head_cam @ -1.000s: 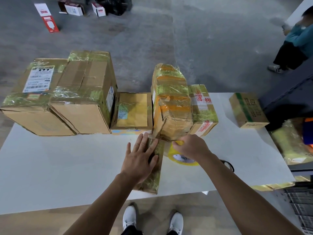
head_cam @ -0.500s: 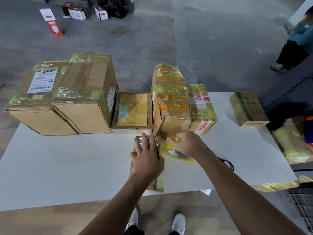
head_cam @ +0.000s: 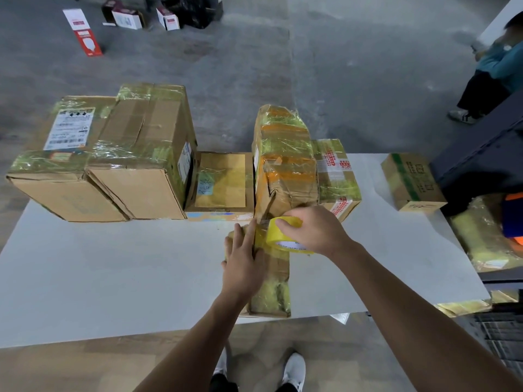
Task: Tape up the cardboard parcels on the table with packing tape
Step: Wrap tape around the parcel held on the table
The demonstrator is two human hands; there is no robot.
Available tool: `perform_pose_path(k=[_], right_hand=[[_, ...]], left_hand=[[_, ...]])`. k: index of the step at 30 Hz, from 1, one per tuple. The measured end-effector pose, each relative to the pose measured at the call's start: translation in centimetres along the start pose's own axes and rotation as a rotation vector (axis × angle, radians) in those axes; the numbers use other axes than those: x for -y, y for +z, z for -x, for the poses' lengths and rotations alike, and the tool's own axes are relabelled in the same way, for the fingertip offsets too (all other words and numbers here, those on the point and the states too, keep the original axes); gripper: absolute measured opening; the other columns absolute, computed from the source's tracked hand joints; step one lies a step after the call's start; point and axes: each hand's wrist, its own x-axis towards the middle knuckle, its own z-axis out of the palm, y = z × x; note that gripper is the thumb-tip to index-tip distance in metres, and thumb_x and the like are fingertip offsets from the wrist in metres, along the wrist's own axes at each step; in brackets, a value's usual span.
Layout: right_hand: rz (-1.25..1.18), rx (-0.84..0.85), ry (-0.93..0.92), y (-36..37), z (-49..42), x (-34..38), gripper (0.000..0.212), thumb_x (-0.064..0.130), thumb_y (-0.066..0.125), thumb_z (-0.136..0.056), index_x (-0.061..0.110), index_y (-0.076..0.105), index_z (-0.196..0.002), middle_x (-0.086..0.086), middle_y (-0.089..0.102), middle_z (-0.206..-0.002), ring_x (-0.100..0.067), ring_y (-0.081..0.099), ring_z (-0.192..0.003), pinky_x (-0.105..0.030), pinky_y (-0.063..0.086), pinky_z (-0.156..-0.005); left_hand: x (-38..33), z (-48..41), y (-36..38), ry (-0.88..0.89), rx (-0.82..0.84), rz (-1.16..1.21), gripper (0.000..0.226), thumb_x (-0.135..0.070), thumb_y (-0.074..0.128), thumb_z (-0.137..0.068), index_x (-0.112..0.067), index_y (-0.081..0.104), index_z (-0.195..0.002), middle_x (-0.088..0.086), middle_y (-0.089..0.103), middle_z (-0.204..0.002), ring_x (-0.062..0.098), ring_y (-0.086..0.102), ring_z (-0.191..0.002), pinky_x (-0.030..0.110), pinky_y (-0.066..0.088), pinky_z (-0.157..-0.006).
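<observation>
A long narrow cardboard parcel (head_cam: pixel 271 287) wrapped in clear tape lies on the white table (head_cam: pixel 113 273), its near end at the table's front edge. My left hand (head_cam: pixel 243 261) rests on its far left part, fingers wrapped over its edge. My right hand (head_cam: pixel 314 230) grips a yellow roll of packing tape (head_cam: pixel 278 233) held over the parcel's far end. A strip of tape runs from the roll across the parcel under my left fingers.
Taped boxes line the table's far edge: two big ones (head_cam: pixel 113 165) at left, a flat one (head_cam: pixel 223 182), a tall wrapped one (head_cam: pixel 285 162), one with red print (head_cam: pixel 336 171), a small one (head_cam: pixel 413 179) at right. A person (head_cam: pixel 492 72) stands far right.
My right hand lifted the tape roll from the table onto the parcel's far end. My left hand slid leftward and curled over the parcel's left edge.
</observation>
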Motion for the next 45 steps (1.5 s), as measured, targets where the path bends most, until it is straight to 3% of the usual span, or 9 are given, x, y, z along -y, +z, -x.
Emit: perform_pose_path(k=[7, 12, 19, 26, 29, 31, 36, 42, 45], right_hand=[[0.258, 0.032, 0.062, -0.6, 0.3, -0.1, 0.051, 0.05, 0.053, -0.092, 0.012, 0.042, -0.059, -0.001, 0.038, -0.054, -0.021, 0.041, -0.058, -0.031, 0.032, -0.052], [0.072, 0.123, -0.062, -1.3, -0.2, 0.1, 0.044, 0.051, 0.056, -0.091, 0.011, 0.069, -0.081, -0.008, 0.062, -0.068, -0.023, 0.058, -0.067, -0.036, 0.044, -0.061], [-0.255, 0.152, -0.057, -0.2, -0.6, 1.0, 0.038, 0.058, 0.058, -0.086, 0.027, 0.074, -0.101, 0.009, 0.072, -0.091, -0.011, 0.066, -0.089, -0.044, 0.053, -0.084], [0.042, 0.019, -0.09, 0.9, -0.9, 2.7, 0.05, 0.058, 0.054, -0.087, 0.012, 0.067, -0.073, -0.006, 0.057, -0.058, -0.023, 0.052, -0.057, -0.035, 0.045, -0.056], [0.203, 0.0, -0.045, 0.4, -0.7, 2.0, 0.056, 0.051, 0.056, -0.09, 0.01, 0.041, -0.055, -0.003, 0.031, -0.049, -0.019, 0.031, -0.048, -0.031, 0.025, -0.047], [0.304, 0.039, 0.01, 0.2, -0.2, 0.6, 0.054, 0.053, 0.05, -0.092, 0.012, 0.047, -0.057, -0.002, 0.04, -0.053, -0.018, 0.04, -0.052, -0.029, 0.03, -0.049], [0.323, -0.013, 0.022, 1.0, 0.3, -0.6, 0.052, 0.055, 0.045, -0.092, 0.012, 0.073, -0.096, -0.004, 0.069, -0.08, -0.022, 0.062, -0.077, -0.033, 0.053, -0.068], [0.189, -0.013, 0.028, 0.1, 0.4, -0.9, 0.046, 0.055, 0.052, -0.09, 0.014, 0.072, -0.087, 0.0, 0.063, -0.072, -0.021, 0.06, -0.078, -0.031, 0.049, -0.067], [0.166, -0.002, 0.037, 0.1, 0.9, -0.8, 0.043, 0.054, 0.056, -0.089, 0.015, 0.066, -0.072, 0.001, 0.058, -0.067, -0.02, 0.057, -0.074, -0.03, 0.042, -0.061]], left_hand=[[1.2, -0.2, 0.4, 0.117, -0.037, 0.191, 0.068, -0.008, 0.047, -0.095, -0.038, 0.026, -0.152, -0.003, 0.021, -0.162, 0.009, 0.007, -0.149, 0.04, 0.02, -0.119], [2.3, -0.3, -0.2, 0.024, -0.033, 0.401, 0.064, -0.003, 0.051, -0.096, -0.033, 0.032, -0.15, -0.004, 0.027, -0.159, 0.005, 0.018, -0.147, 0.028, 0.023, -0.117], [3.4, -2.1, -1.8, 0.254, 0.061, -0.006, 0.08, -0.002, 0.038, -0.085, -0.025, 0.007, -0.156, -0.01, 0.002, -0.162, 0.012, 0.0, -0.151, 0.041, 0.018, -0.122], [4.8, -2.2, -1.5, 0.048, 0.131, -0.005, 0.098, -0.059, 0.032, -0.066, -0.028, 0.008, -0.156, 0.002, 0.025, -0.153, 0.025, 0.026, -0.142, 0.058, 0.022, -0.114], [4.7, -2.3, -1.3, 0.03, 0.114, 0.13, 0.098, -0.061, 0.035, -0.067, -0.024, 0.016, -0.156, 0.003, 0.03, -0.15, 0.021, 0.029, -0.141, 0.049, 0.024, -0.117], [4.7, -2.2, -1.0, 0.05, 0.075, 0.166, 0.07, -0.042, 0.039, -0.09, -0.023, 0.021, -0.155, 0.003, 0.031, -0.153, 0.021, 0.028, -0.144, 0.043, 0.025, -0.118], [3.4, -2.1, -0.5, 0.231, 0.061, -0.277, 0.069, -0.007, 0.031, -0.099, -0.027, -0.001, -0.156, -0.006, -0.013, -0.163, 0.024, -0.015, -0.15, 0.052, 0.003, -0.12], [3.0, -2.4, 0.0, 0.361, 0.116, -0.586, 0.08, -0.01, 0.031, -0.089, -0.022, -0.028, -0.143, -0.008, -0.023, -0.156, 0.018, -0.02, -0.148, 0.046, -0.002, -0.122], [3.2, -2.2, 0.4, 0.356, 0.109, -0.67, 0.072, -0.02, -0.001, -0.077, -0.022, -0.026, -0.145, -0.007, -0.023, -0.155, 0.016, -0.021, -0.146, 0.045, -0.01, -0.12]])
